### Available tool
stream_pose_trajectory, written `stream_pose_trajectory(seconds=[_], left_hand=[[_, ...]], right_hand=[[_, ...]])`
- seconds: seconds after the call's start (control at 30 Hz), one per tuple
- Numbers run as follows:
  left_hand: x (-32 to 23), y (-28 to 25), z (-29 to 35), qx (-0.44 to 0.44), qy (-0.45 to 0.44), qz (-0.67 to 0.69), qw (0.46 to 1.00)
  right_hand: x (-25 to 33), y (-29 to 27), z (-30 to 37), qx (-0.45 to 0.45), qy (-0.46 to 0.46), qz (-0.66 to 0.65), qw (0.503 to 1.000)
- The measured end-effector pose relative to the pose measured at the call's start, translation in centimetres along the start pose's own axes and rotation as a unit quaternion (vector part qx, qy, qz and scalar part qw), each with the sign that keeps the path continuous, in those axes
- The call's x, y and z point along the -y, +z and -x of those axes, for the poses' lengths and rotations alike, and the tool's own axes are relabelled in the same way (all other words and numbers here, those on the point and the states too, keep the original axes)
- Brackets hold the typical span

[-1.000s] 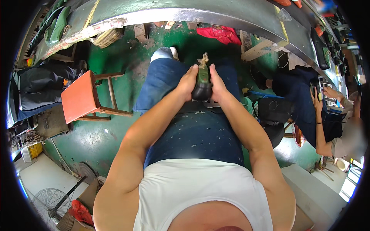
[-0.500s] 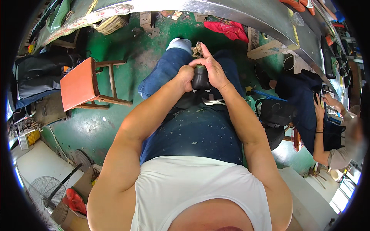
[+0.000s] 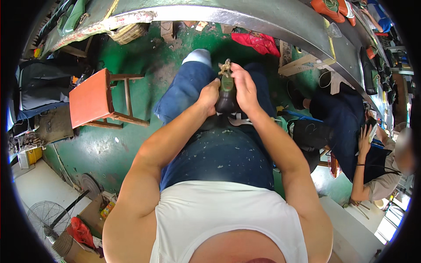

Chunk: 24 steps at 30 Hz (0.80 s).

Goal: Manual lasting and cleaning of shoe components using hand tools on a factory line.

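A black shoe upper [image 3: 226,103] is stretched over a green shoe last [image 3: 227,83], held upright between my knees. My left hand [image 3: 208,95] is closed around its left side, with the fingertips hidden behind it. My right hand [image 3: 245,90] grips the other side, its fingers long and slightly bent along the last. A tan, crumpled-looking piece [image 3: 225,67] shows at the far end of the last, near my right fingertips; I cannot make out what it is. On my lap, by my right wrist, lies a curved metal tool [image 3: 239,121], partly hidden.
A metal-edged workbench [image 3: 188,15] runs across the far side, with a red cloth [image 3: 256,43] beneath it. An orange-topped stool [image 3: 90,98] stands at left, a wire fan [image 3: 46,217] at lower left. At right sits another person, whose hand [image 3: 364,140] is at work.
The shoe has tipped so that the green last shows more. Both hands have come slightly nearer to me, and the right fingers have moved off the top to the side.
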<state>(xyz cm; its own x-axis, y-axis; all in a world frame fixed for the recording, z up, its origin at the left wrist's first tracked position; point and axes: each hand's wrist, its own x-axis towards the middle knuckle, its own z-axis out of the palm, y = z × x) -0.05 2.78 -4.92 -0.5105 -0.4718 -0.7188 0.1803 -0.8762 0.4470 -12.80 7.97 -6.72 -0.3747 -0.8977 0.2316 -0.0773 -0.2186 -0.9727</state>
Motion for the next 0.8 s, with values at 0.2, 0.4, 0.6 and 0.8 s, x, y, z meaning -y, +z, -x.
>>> stream_pose_trajectory(seconds=[0.2,0.4,0.6,0.8], left_hand=[[0.9,1.1,0.1,-0.014,0.052,-0.003,0.999],[3.0,0.2,-4.5,-0.074,0.019,-0.039,0.996],[2.8,0.9,-6.7,-0.115,-0.041,-0.056,0.991],[1.0,0.7,-6.8,-0.026,-0.050,-0.024,0.998]], right_hand=[[-3.2,-1.0,-0.1,0.024,0.186,-0.140,0.972],[-4.7,-0.8,0.3,-0.057,0.399,-0.255,0.879],[-3.9,-1.7,-0.5,-0.087,0.400,-0.224,0.884],[-2.8,-1.1,-1.0,-0.062,0.360,-0.178,0.914]])
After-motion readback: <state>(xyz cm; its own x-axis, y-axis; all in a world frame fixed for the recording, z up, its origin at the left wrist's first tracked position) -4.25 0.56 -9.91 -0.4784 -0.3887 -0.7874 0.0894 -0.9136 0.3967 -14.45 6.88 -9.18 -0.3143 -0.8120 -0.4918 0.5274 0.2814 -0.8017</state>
